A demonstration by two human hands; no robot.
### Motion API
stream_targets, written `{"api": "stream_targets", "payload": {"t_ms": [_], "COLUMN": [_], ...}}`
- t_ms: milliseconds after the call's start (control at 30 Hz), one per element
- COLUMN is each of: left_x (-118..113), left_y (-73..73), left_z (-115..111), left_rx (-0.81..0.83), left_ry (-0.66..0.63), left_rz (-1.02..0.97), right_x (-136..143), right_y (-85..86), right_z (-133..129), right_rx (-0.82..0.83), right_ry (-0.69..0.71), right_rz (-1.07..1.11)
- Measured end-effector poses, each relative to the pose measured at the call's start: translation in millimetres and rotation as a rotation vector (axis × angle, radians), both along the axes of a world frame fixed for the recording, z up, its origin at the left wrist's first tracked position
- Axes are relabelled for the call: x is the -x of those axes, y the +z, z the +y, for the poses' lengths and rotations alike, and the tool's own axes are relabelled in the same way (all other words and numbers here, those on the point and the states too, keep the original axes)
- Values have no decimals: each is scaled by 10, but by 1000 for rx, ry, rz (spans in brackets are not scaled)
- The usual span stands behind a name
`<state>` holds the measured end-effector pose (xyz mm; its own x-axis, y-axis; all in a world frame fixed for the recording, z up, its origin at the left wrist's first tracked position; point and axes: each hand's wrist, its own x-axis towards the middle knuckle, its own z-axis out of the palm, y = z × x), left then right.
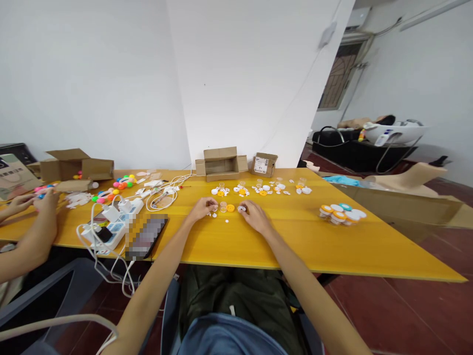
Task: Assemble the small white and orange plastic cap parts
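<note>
My left hand [202, 209] is over the table with its fingers curled together beside several small white plastic pieces [214, 215]. What its fingertips hold, if anything, is too small to make out. Pinched in my right hand [254, 216] is a white round disc [241, 209]. Between the two hands stand a small clear jar [223, 207] and, just right of it, an orange-yellow round lid [230, 208]. A tiny white piece [226, 221] lies nearer the table's front edge.
Behind my hands lie piles of white and orange parts [242, 191]. Open cardboard boxes [220, 167] back onto the wall. Lidded jars [342, 214] cluster at right. At left are a power strip [121, 222], a phone [148, 236], loose cables and a co-worker's hands [48, 199] with colourful beads.
</note>
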<state>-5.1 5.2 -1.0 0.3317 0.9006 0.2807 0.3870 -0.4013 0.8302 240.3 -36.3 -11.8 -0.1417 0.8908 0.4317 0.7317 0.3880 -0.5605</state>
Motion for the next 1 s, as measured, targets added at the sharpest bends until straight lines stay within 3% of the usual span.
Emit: {"api": "stream_targets", "payload": {"t_ms": [167,333,500,800,1000], "left_x": [12,22,12,36,41], "left_y": [57,70,61,27,7], "left_z": [-23,-21,-41,-19,9], "left_rx": [-70,-116,-108,-115,-101], "left_ry": [91,205,190,145,85], "left_rz": [-8,13,87,101,73], "right_x": [-3,-49,-30,37,6], "right_y": [-15,61,160,159,97], "right_z": [45,31,-54,-97,-79], "right_rx": [-13,50,137,116,-5], "right_ry": [-32,-211,-305,-230,-142], "right_rz": [111,150,43,-63,-72]}}
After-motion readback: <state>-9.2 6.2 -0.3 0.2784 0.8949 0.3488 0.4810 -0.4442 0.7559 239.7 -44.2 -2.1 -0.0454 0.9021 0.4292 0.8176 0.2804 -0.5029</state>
